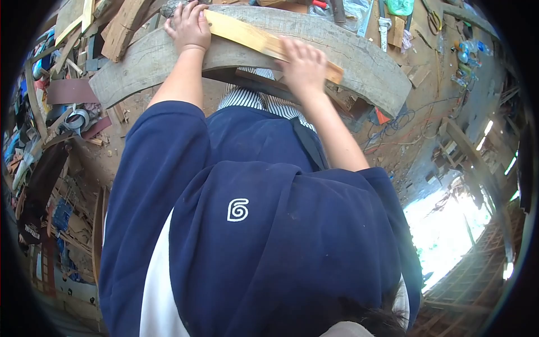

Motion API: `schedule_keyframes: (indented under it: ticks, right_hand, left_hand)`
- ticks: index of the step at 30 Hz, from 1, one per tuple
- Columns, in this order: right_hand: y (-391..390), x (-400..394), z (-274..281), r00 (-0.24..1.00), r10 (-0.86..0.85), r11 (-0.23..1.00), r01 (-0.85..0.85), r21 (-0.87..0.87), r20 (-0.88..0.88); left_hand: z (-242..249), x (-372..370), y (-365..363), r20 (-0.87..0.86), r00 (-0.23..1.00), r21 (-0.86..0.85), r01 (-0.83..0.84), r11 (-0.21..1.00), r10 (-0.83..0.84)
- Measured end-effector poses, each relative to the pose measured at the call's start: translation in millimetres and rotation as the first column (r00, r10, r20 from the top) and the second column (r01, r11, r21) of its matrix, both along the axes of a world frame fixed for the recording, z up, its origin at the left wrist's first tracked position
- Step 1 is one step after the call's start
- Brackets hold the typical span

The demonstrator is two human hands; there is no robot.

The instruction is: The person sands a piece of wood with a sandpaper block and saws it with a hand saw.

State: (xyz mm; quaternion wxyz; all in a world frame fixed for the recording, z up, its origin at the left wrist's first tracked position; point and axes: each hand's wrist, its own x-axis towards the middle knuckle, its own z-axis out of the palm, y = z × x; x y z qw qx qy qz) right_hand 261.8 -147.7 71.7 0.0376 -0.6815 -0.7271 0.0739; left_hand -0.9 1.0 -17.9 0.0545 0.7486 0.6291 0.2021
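A pale yellow wooden strip (241, 32) lies slantwise on a broad, curved grey timber (359, 59) in front of me. My left hand (188, 28) presses down over the strip's left end, fingers bent over it and thumb against its near edge. Toward the right end of the strip, my right hand (303, 64) rests on its upper face, smeared by motion. Whether anything is under the right palm is hidden. The strip turns more orange beyond that hand.
Wood offcuts (126, 28) crowd the left, near reddish-brown sheets (73, 91) and a tape roll (77, 120). Scissors (433, 22), a green plastic bag (400, 5) and plastic bottles (470, 50) lie at the far right. A cable (390, 126) coils on the ground.
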Motion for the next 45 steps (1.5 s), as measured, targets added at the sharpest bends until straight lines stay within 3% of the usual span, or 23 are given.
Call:
schedule_keyframes:
  ticks: [3, 7, 9, 12, 15, 19, 23, 28, 31, 35, 38, 41, 45]
  right_hand:
    - [-25.6, 40.3, 0.0, 0.996, -0.067, 0.996, 0.071, -0.048, 0.064]
    - [-10.8, 3.1, 1.8, 0.980, -0.142, 0.987, 0.150, -0.050, 0.138]
    - [14.5, -38.2, 3.1, 0.993, -0.107, 0.992, 0.110, -0.060, 0.047]
    - [43.9, -84.6, 5.7, 0.997, -0.058, 0.998, 0.058, -0.007, 0.043]
    - [32.0, -64.4, 5.1, 0.998, -0.057, 0.996, 0.055, -0.064, -0.031]
    - [-6.9, -16.4, 7.7, 0.989, -0.144, 0.989, 0.145, -0.026, 0.039]
    - [8.9, -49.0, 3.5, 0.972, -0.190, 0.980, 0.197, -0.040, 0.138]
    - [58.1, -110.3, 1.9, 0.999, -0.035, 0.999, 0.035, 0.024, -0.003]
    - [41.2, -71.9, 7.3, 0.999, -0.047, 0.997, 0.046, -0.063, -0.020]
    - [3.5, -13.8, 11.9, 0.983, -0.158, 0.981, 0.167, -0.097, 0.091]
    - [14.0, -37.1, 13.1, 0.972, -0.193, 0.972, 0.208, -0.106, 0.137]
    - [48.1, -93.7, 16.4, 0.994, -0.099, 0.991, 0.101, -0.082, 0.035]
    - [54.2, -92.8, 16.0, 0.999, -0.001, 0.998, -0.002, -0.058, -0.039]
  left_hand:
    - [1.3, -0.8, -7.0, -0.009, 1.000, 0.001, -0.015, 1.000, 0.015]
    - [6.3, 4.7, -4.4, -0.010, 1.000, 0.003, -0.018, 1.000, 0.018]
    - [7.3, 4.8, -3.8, -0.006, 1.000, -0.021, -0.027, 0.999, 0.026]
    - [12.0, 5.7, -4.8, -0.016, 1.000, -0.059, -0.019, 0.998, 0.018]
    - [10.6, 2.5, -4.1, -0.017, 1.000, -0.091, 0.003, 0.996, -0.005]
    - [12.9, 2.8, -4.9, 0.029, 1.000, -0.124, 0.004, 0.992, 0.000]
    - [17.7, 0.7, -7.1, 0.144, 0.989, -0.095, 0.047, 0.994, -0.033]
    - [23.0, -1.7, -6.5, 0.181, 0.981, -0.094, 0.087, 0.992, -0.069]
    - [24.5, 1.5, -7.1, 0.187, 0.981, -0.059, 0.070, 0.996, -0.058]
    - [23.7, 3.2, -7.5, 0.136, 0.990, -0.068, 0.054, 0.996, -0.044]
    - [21.4, 2.4, -7.7, 0.120, 0.992, -0.084, 0.043, 0.996, -0.033]
    - [21.3, 2.1, -5.1, 0.100, 0.994, -0.098, 0.043, 0.994, -0.033]
    - [23.3, 2.3, -6.6, 0.087, 0.995, -0.102, 0.047, 0.994, -0.038]
